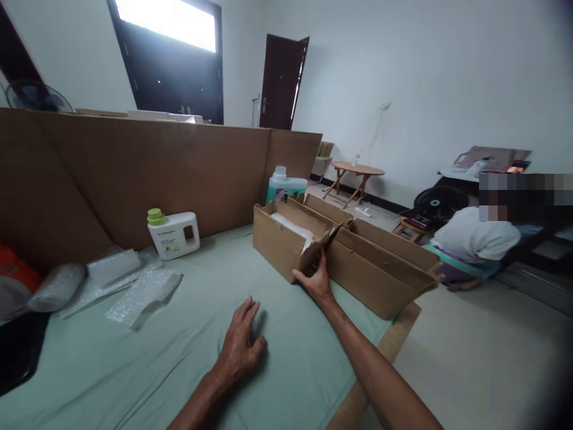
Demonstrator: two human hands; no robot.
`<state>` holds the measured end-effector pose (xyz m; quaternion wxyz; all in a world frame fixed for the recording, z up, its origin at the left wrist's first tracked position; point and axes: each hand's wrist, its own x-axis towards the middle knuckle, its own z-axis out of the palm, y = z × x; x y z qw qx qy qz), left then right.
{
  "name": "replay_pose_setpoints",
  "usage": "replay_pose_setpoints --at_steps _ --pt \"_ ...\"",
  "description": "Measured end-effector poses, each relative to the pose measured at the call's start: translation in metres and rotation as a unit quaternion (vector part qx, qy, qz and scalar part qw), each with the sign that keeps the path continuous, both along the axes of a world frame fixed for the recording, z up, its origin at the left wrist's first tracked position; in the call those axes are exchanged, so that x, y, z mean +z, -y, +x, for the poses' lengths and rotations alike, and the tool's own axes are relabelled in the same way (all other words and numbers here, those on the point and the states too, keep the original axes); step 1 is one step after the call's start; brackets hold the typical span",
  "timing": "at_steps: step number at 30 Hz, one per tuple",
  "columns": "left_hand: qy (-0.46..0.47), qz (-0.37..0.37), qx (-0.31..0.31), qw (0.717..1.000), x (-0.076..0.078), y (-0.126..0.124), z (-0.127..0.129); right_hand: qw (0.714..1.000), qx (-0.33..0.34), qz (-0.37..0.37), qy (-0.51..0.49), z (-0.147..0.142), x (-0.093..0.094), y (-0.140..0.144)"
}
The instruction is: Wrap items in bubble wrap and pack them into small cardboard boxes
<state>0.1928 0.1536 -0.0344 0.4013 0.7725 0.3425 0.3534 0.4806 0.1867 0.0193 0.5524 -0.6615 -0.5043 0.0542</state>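
Note:
My right hand (319, 282) grips the near end of an open cardboard box (280, 242). Its thumb lies at the box's lower corner, and its fingers reach up into the gap beside a second, longer cardboard box (364, 269). Something white shows inside the gripped box. Over the green cloth (197, 358), my left hand (242, 343) is open with nothing in it, fingers stretched forward and thumb apart. Behind the boxes stands a bottle of teal liquid (289, 186), partly hidden. A white jug with a green cap (176, 236) stands farther left.
Bubble wrap (145, 295) lies at the left, near an orange item (18, 269) and a black tray (22, 352). A tall cardboard panel (179, 161) borders the table's back. At the right, a person (477, 239) sits low near a black fan (436, 203).

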Motion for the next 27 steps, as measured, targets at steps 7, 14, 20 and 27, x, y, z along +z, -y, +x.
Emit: replay_pose_setpoints --at_steps 7,14,20,27 --pt "-0.018 0.052 -0.005 0.998 -0.008 0.008 -0.009 0.995 -0.088 -0.019 0.033 0.018 -0.012 -0.021" --pt "-0.01 0.075 -0.03 0.997 -0.001 0.008 -0.009 0.986 -0.135 -0.027 0.093 0.005 -0.008 -0.006" --pt "-0.062 0.088 -0.035 0.994 0.023 0.01 -0.002 0.993 -0.008 -0.056 0.107 -0.053 -0.008 0.023" --pt "-0.206 0.101 0.019 0.973 0.056 0.044 -0.03 0.916 0.304 -0.129 0.226 -0.145 -0.035 -0.007"
